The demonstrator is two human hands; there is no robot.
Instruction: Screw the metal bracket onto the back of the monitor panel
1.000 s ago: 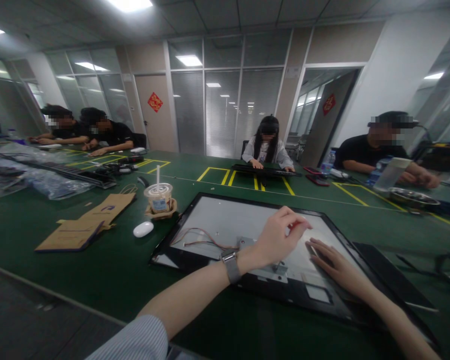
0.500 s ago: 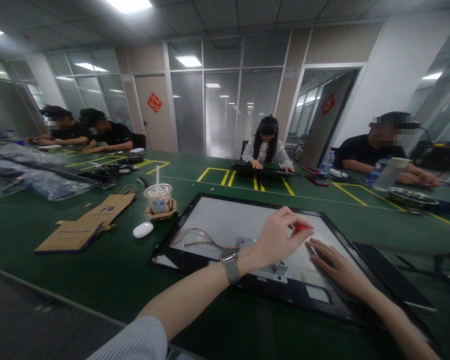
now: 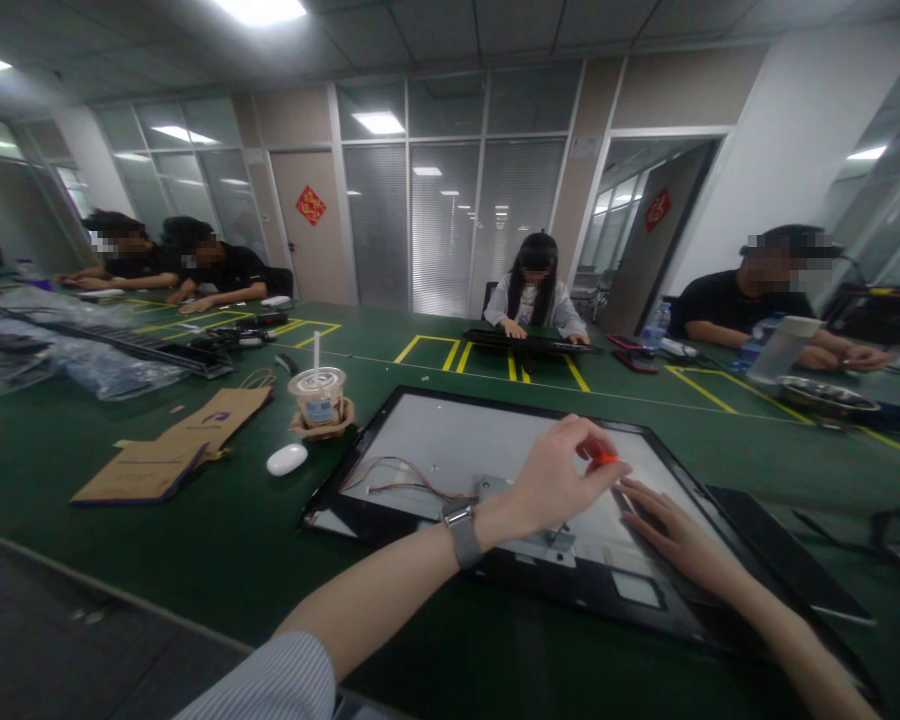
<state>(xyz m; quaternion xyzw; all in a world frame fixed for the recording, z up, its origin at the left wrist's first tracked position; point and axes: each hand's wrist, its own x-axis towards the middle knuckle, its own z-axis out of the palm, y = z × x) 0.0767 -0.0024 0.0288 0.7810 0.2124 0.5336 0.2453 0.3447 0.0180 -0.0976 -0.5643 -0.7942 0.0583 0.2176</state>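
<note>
A black-framed display panel [image 3: 450,440] lies back side up on the green table, with thin red and white wires [image 3: 401,475] and a small metal bracket [image 3: 551,540] on its grey metal back. My left hand [image 3: 555,475], with a watch on the wrist, hovers over the panel with its fingers pinched on a small orange-red tool handle [image 3: 598,458]. My right hand [image 3: 664,525] rests flat on the panel's right part, fingers stretched out, just beside the left hand.
A plastic drink cup with a straw [image 3: 317,393], a white mouse [image 3: 286,459] and flattened brown paper bags [image 3: 172,445] lie to the left. A dark panel [image 3: 784,555] lies on the right. Several other people sit along the table's far side and corners.
My left fingers have shifted on the orange-red handle, which now shows more clearly past the fingertips. My right hand has stayed flat on the panel.
</note>
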